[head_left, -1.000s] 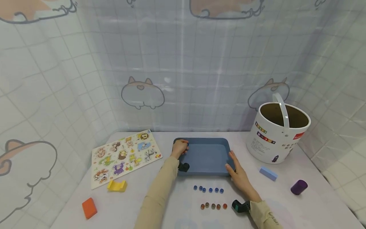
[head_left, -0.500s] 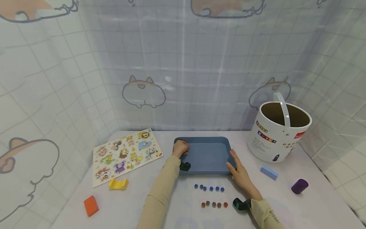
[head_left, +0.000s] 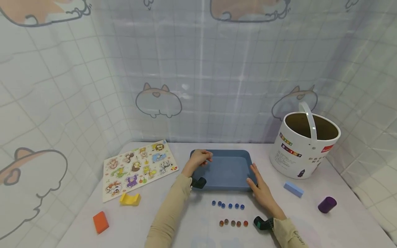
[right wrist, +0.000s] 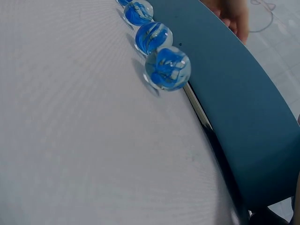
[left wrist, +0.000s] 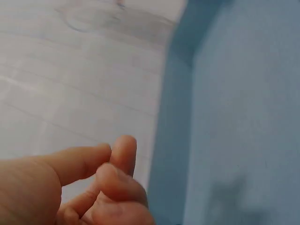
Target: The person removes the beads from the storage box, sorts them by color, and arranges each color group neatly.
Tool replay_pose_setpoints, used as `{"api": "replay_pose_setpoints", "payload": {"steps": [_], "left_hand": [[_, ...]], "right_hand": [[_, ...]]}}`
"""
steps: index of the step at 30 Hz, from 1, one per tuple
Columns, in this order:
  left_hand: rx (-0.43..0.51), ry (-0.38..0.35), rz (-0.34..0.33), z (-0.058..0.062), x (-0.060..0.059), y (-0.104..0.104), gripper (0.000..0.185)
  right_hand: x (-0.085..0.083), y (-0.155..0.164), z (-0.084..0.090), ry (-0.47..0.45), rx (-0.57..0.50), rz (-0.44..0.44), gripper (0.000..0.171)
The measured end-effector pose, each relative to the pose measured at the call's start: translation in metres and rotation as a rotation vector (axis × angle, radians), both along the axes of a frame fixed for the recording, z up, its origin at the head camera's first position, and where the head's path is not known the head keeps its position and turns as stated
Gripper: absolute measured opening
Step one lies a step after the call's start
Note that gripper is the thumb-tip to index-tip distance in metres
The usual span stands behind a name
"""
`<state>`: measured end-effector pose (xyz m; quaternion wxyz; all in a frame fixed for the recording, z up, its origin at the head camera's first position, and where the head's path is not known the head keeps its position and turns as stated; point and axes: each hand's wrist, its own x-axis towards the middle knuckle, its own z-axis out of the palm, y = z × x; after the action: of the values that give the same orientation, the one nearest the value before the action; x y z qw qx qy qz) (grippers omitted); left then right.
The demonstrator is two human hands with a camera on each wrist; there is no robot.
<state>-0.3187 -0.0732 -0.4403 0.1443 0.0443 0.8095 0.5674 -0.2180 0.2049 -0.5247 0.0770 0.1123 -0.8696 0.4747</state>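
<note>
Left hand, loosely curled, seemingly empty, now reaching further inward over left end of shallow blue rectangular tray on white bench; right hand, straight-fingered, at right edge, perhaps alone steadying it.

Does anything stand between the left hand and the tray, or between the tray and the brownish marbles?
Nothing visible blocks the left hand from the tray, but blue marbles lie between the tray and the brownish marbles.
</note>
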Motion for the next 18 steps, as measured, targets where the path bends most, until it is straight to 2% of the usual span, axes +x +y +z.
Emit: {"api": "replay_pose_setpoints", "payload": {"steps": [4, 7, 14, 18], "left_hand": [[0.07, 0.002, -0.089, 0.005, 0.017, -0.009, 0.036], [0.086, -0.01, -0.14, 0.004, 0.035, -0.017, 0.035], [0.039, -0.033, -0.251, -0.016, 0.094, -0.032, 0.028], [-0.027, 0.001, -0.29, -0.027, 0.114, -0.034, 0.024]], "right_hand": [[0.0, -0.001, 0.002, 0.008, 0.007, -0.008, 0.062], [0.0, -0.001, 0.001, 0.011, 0.003, -0.014, 0.062], [0.0, -0.001, -0.002, 0.0, 0.016, -0.012, 0.062], [-0.001, -0.002, -0.002, 0.008, 0.01, -0.017, 0.062]]}}
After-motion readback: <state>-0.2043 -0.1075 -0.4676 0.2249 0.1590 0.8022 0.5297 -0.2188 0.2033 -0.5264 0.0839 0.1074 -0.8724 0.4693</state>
